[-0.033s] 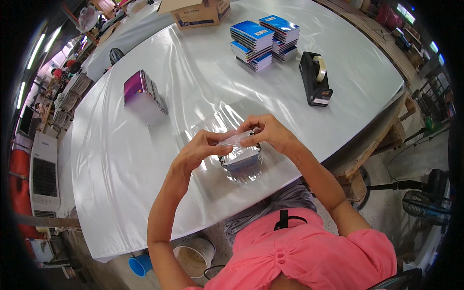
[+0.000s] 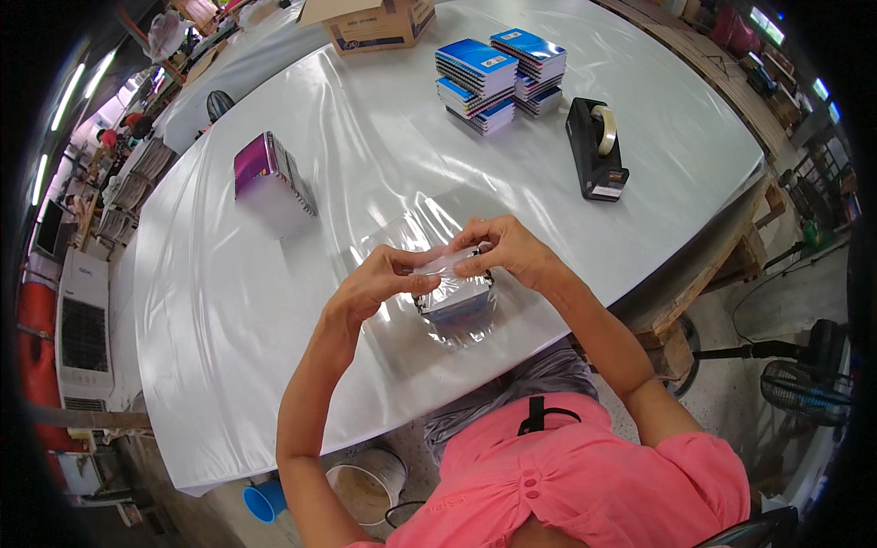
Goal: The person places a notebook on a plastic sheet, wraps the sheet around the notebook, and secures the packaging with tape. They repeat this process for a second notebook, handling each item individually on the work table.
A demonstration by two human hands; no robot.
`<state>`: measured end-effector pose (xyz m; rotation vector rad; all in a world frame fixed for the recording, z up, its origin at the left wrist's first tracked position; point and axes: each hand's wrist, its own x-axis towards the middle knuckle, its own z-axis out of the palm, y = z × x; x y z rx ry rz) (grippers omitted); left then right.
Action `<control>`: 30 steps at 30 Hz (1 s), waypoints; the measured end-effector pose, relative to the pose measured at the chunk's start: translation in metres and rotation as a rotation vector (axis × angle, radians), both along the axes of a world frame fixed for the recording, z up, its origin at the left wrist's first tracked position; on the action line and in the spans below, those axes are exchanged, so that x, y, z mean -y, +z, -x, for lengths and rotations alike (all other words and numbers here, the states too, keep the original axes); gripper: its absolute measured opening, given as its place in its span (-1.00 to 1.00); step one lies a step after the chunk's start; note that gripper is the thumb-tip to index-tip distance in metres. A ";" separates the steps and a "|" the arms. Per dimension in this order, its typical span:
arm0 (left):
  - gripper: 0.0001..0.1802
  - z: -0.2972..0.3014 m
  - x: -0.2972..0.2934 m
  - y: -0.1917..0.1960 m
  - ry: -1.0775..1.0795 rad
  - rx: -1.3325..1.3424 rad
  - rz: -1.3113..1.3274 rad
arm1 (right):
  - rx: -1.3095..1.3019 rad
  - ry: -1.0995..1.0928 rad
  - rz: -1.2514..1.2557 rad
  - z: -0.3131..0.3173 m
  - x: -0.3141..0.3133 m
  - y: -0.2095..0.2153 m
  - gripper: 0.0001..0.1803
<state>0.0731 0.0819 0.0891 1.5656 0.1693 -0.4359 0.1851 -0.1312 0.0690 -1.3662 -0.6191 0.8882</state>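
A small stack of spiral notebooks (image 2: 459, 309) stands near the table's front edge, wrapped in transparent plastic film (image 2: 449, 340). My left hand (image 2: 395, 272) pinches the film over the top of the stack from the left. From the right, my right hand (image 2: 501, 250) grips the same film with its fingers bent and thumb pressed down. Both sets of fingertips nearly meet on top of the stack. Glare on the film and my fingers hide most of the covers, though black coil binding shows at the sides.
White sheeting covers the table (image 2: 237, 347). A purple-covered notebook stack (image 2: 274, 187) stands at left, blue notebook stacks (image 2: 477, 78) at the back. A black tape dispenser (image 2: 596, 151) is at right; a cardboard box (image 2: 379, 26) sits at the far edge. Buckets (image 2: 265, 500) stand below.
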 end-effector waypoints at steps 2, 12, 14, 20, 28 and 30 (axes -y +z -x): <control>-0.41 -0.002 -0.001 0.002 -0.023 -0.026 -0.010 | -0.008 0.025 0.002 -0.003 -0.001 -0.001 -0.68; -0.53 0.005 0.005 0.015 -0.137 0.167 -0.144 | 0.102 0.043 -0.171 0.001 -0.004 -0.006 -0.77; -0.49 0.010 0.007 0.015 -0.179 0.250 -0.265 | 0.096 0.045 -0.160 0.003 -0.003 -0.002 -0.78; -0.25 0.032 0.023 0.030 -0.326 0.526 -1.065 | 0.390 0.068 -0.068 0.003 0.001 0.006 -0.79; -0.31 0.042 0.033 0.028 -0.319 0.741 -1.369 | 1.200 0.152 0.055 0.019 0.037 0.020 -0.55; -0.32 0.045 0.036 0.025 -0.303 0.778 -1.390 | 1.365 0.018 -0.005 0.028 0.036 0.009 -0.60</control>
